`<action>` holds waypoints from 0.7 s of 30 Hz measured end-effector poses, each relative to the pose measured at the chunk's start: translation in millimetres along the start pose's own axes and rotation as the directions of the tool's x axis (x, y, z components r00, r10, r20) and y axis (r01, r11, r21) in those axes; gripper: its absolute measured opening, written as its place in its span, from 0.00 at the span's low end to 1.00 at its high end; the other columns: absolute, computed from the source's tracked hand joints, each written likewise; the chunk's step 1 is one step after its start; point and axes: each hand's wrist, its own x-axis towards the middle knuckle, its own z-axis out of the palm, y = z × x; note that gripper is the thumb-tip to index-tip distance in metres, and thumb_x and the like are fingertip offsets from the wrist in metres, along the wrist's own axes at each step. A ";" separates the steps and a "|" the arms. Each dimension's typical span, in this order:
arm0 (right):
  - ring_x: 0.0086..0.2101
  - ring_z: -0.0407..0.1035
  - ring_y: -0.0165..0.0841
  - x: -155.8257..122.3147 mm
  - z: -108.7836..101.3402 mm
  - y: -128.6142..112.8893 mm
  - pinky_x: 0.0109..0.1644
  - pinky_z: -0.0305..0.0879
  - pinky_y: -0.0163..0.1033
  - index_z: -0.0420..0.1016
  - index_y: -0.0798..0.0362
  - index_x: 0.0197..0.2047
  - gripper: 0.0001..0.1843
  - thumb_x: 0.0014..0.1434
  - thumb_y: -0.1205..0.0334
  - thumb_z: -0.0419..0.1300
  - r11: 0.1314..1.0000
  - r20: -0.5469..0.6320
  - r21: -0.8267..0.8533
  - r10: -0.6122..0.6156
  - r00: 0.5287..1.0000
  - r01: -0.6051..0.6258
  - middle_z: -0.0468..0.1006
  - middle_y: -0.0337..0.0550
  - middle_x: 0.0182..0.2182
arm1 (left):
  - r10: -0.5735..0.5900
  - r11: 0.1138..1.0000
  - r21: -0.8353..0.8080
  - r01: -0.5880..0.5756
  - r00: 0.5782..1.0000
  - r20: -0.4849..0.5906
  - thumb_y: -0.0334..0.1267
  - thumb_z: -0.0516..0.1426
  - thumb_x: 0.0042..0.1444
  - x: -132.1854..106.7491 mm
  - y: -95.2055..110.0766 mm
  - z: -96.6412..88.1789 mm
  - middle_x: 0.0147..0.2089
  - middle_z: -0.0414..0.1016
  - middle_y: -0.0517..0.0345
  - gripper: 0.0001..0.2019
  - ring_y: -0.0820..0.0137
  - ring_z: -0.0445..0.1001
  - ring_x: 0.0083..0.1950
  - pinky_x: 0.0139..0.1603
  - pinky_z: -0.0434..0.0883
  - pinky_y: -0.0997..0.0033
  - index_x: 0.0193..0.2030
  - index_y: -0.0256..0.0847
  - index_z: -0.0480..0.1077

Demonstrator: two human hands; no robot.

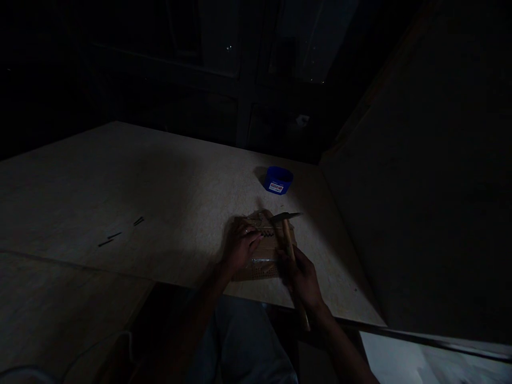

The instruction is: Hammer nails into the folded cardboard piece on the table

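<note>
In dim light, my right hand (306,274) is wrapped round the wooden handle of a hammer (288,240). Its dark metal head is raised over the right part of a brown cardboard piece (264,249). My left hand (240,246) rests on the left side of that cardboard, thumb and fingers closed together. Anything they pinch is too dark to make out. Right beside those fingertips, a short row of dark nails (267,233) shows on the cardboard.
Several loose nails (114,235) lie on the pale tabletop (192,192) to the left. Beyond the cardboard stands a blue plastic container (279,181) with a label. A dark upright panel (420,213) borders the table on the right. My legs (244,336) are below the front edge.
</note>
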 end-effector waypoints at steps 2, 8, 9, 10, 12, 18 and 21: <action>0.18 0.60 0.27 -1.2 0.8 2.5 0.17 0.57 0.30 0.75 0.55 0.55 0.32 0.59 0.39 0.60 1.000 0.003 0.020 0.022 1.000 -0.022 0.73 0.37 0.24 | 0.002 1.000 0.022 -0.002 1.000 -0.001 0.37 0.56 0.66 0.0 0.4 0.1 0.40 0.78 0.53 0.10 0.63 0.72 0.45 0.49 0.70 0.58 0.41 0.42 0.79; 0.17 0.58 0.25 -4.2 2.2 5.9 0.16 0.55 0.29 0.74 0.54 0.56 0.27 0.63 0.43 0.59 0.997 0.029 0.059 0.056 0.998 -0.057 0.70 0.35 0.24 | 0.018 0.998 0.066 -0.016 1.000 -0.024 0.37 0.56 0.65 -0.4 1.9 0.2 0.40 0.77 0.53 0.09 0.63 0.71 0.46 0.49 0.70 0.59 0.41 0.43 0.79; 0.17 0.58 0.25 -4.5 2.3 5.2 0.16 0.55 0.29 0.74 0.55 0.56 0.27 0.62 0.43 0.59 0.997 0.028 0.053 0.056 0.998 -0.058 0.69 0.35 0.24 | 0.013 0.998 0.069 -0.012 1.000 -0.023 0.37 0.57 0.65 -0.6 1.9 0.2 0.40 0.77 0.53 0.08 0.63 0.72 0.45 0.49 0.70 0.59 0.41 0.43 0.79; 0.16 0.58 0.25 -4.7 2.4 4.3 0.15 0.54 0.29 0.74 0.55 0.55 0.28 0.62 0.42 0.59 0.997 0.024 0.048 0.058 0.998 -0.059 0.69 0.35 0.24 | 0.009 0.998 0.070 -0.008 1.000 -0.019 0.37 0.57 0.64 -0.7 1.9 0.3 0.40 0.77 0.53 0.08 0.63 0.72 0.45 0.49 0.70 0.59 0.41 0.43 0.79; 0.16 0.57 0.24 -5.1 2.8 2.4 0.14 0.53 0.29 0.74 0.56 0.55 0.29 0.62 0.42 0.59 0.997 0.017 0.045 0.066 0.998 -0.066 0.69 0.35 0.24 | 0.008 0.998 0.066 -0.007 1.000 -0.014 0.36 0.58 0.64 -0.8 1.2 0.8 0.40 0.77 0.53 0.07 0.63 0.72 0.45 0.49 0.70 0.60 0.40 0.44 0.79; 0.19 0.59 0.26 -5.4 0.7 -3.2 0.18 0.57 0.29 0.75 0.56 0.55 0.29 0.62 0.42 0.59 0.999 0.025 0.034 0.036 0.999 -0.037 0.73 0.38 0.26 | -0.024 1.000 0.011 0.024 0.999 -0.025 0.36 0.60 0.62 -0.5 -4.6 5.9 0.40 0.78 0.53 0.06 0.63 0.73 0.45 0.48 0.71 0.60 0.40 0.44 0.80; 0.24 0.65 0.29 -7.9 -5.5 -13.9 0.23 0.62 0.31 0.77 0.56 0.55 0.28 0.62 0.42 0.59 0.999 0.024 -0.034 -0.008 1.000 0.009 0.78 0.43 0.32 | -0.042 0.999 -0.005 0.042 0.999 -0.024 0.36 0.60 0.62 -0.9 -6.7 8.4 0.40 0.78 0.53 0.06 0.64 0.73 0.44 0.47 0.71 0.60 0.40 0.44 0.80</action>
